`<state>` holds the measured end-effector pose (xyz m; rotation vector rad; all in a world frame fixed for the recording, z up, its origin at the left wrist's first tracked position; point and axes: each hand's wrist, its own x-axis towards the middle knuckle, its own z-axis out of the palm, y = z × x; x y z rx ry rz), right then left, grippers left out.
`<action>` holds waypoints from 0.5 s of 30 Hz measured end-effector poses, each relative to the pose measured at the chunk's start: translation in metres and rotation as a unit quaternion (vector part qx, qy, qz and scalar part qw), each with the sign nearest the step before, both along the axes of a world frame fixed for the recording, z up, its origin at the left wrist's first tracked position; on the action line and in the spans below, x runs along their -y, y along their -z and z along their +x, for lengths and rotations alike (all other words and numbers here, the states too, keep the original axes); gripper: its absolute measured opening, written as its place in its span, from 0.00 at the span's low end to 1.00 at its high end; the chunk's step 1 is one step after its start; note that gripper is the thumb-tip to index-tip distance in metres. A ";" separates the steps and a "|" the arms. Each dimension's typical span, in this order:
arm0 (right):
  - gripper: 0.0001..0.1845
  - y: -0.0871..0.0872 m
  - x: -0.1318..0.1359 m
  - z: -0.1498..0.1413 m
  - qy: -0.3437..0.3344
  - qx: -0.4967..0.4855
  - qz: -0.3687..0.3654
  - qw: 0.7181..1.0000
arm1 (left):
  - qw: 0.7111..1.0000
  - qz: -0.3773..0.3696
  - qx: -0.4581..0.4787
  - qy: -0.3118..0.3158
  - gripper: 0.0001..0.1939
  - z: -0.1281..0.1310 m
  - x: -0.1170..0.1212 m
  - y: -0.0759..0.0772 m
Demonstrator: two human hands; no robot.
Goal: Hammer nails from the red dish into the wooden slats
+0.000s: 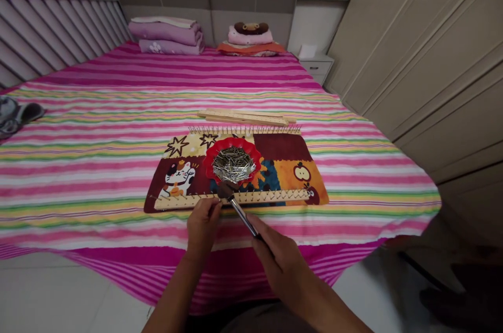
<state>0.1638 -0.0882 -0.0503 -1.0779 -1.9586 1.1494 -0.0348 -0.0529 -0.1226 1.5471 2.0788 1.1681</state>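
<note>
My right hand is closed around the handle of a hammer, which has a dark head and a shiny metal shaft. The hammer head is over the near wooden strip, just beside the fingertips of my left hand. Those fingers are pinched at the strip's edge on what looks like a nail, mostly hidden. Nails stand in rows along this strip. Just behind it, a red scalloped bowl holds a heap of loose nails. Everything rests on a patterned mat with a cat picture.
Past the mat's far edge lies another strip with upright nails. Farther back are bare wooden strips. The striped bedspread covers the bed. Folded bedding and a pink stack sit by the headboard; a grey item lies left.
</note>
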 end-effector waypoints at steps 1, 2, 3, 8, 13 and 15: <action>0.26 0.001 -0.001 -0.002 -0.007 0.006 0.011 1.000 | 1.000 -0.002 -0.004 0.001 0.07 0.000 0.000 0.000; 0.26 0.003 -0.001 -0.003 -0.015 0.014 0.020 1.000 | 1.000 -0.004 -0.008 0.001 0.06 0.000 0.000 -0.001; 0.26 0.004 -0.002 -0.004 -0.022 0.023 0.024 0.999 | 1.000 -0.007 -0.013 0.001 0.06 0.000 0.000 -0.001; 0.26 0.000 0.001 0.001 -0.010 0.021 0.023 0.999 | 1.000 -0.015 -0.020 -0.002 0.06 0.000 -0.002 0.001; 0.26 -0.002 0.016 0.027 0.048 0.007 0.038 0.998 | 1.000 -0.014 -0.014 -0.009 0.10 -0.003 0.001 -0.009; 0.26 0.006 0.023 0.039 0.082 0.016 0.029 0.996 | 0.999 -0.002 -0.036 -0.021 0.11 -0.006 0.001 -0.021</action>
